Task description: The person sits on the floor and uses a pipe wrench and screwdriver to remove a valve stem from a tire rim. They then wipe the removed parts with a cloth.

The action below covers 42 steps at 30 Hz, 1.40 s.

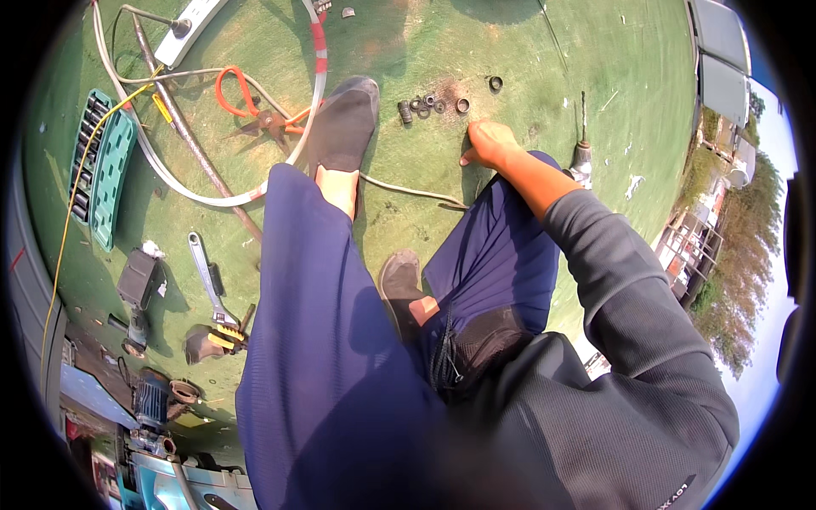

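Observation:
My right hand point(489, 143) is low over the green floor just past my bent right knee, its fingers curled inward. What they hold, if anything, is hidden on the hand's far side. Close by on its left lie several small dark metal rings point(429, 103), with one larger ring point(462, 105) nearest the fingers. A short ribbed cylinder point(405, 112) lies at the left end of this group, and another ring point(495, 83) is set apart beyond the hand. To the right of my knee rests a power tool point(581, 157) with a long thin bit. My left hand does not show.
Orange-handled cutters point(270, 121) lie beside my left shoe point(344, 123). A pale hose point(319, 76), a rusty rod point(183, 123), a white power strip point(189, 32) and a green socket case point(119, 174) are on the left. Nearer are an adjustable wrench point(206, 274) and a motor point(151, 399).

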Tool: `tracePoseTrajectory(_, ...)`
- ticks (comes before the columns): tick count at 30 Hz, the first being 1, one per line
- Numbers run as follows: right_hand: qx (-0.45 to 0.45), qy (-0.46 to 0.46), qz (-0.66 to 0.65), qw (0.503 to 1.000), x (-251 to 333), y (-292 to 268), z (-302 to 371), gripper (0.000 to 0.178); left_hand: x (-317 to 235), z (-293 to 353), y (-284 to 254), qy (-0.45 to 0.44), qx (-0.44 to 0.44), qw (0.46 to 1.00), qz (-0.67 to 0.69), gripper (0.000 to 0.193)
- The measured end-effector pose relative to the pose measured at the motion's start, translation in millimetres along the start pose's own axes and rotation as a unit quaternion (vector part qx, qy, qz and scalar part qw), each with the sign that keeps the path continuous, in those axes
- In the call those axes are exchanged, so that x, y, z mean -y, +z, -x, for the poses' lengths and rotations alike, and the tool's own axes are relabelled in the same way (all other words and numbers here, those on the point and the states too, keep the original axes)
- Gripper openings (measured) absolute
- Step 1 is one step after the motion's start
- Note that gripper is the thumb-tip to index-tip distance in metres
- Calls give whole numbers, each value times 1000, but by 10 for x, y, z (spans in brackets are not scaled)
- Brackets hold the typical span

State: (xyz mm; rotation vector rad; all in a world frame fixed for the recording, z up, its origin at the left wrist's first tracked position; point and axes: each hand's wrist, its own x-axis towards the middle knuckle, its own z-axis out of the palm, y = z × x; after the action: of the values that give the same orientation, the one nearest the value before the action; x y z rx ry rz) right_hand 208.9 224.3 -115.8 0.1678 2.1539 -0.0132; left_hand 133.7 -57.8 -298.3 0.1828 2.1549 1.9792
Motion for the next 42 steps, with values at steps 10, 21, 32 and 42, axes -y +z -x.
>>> tracePoseTrajectory(10, 0, 58, -15, 998, 15, 49, 92, 57, -996, 164, -398, -54, 75, 985, -144, 33)
tracePoseTrajectory(21, -18, 46, -81, 995, -37, 174, 135, 64, -1337, 283, -693, -34, 114, 963, -242, 33)
tracePoseTrajectory(32, 28, 57, -35, 997, 73, -11, 113, 67, -988, 147, -352, 30, 89, 953, -288, 32)
tracePoseTrajectory(42, 31, 48, -31, 998, 49, 24, 61, 72, -570, -109, -130, 176, 59, 864, -468, 30)
